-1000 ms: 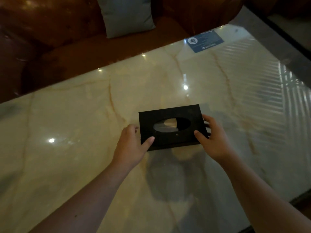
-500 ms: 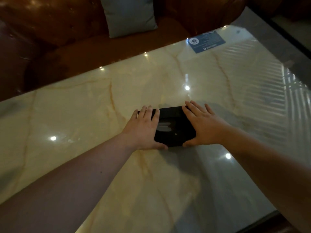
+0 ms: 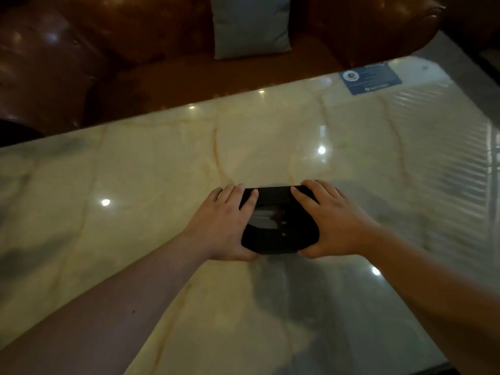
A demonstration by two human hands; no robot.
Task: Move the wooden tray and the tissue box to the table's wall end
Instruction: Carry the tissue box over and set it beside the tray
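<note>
A flat black tissue box point(image 3: 278, 226) with an oval opening in its top lies on the glossy marble table point(image 3: 162, 171), near the middle. My left hand point(image 3: 224, 223) covers its left end, fingers laid over the top and thumb at the near edge. My right hand point(image 3: 332, 220) covers its right end the same way. Both hands grip the box between them. Only the middle strip of the box shows. No wooden tray is in view.
A blue printed card point(image 3: 369, 78) lies at the table's far right corner. Beyond the far edge stands a brown leather sofa point(image 3: 81, 50) with a grey cushion point(image 3: 250, 25). The table's near edge runs at bottom right.
My hands went from holding the box by its near corners to lying flat over both ends. The box now sits a little farther from me on the table.
</note>
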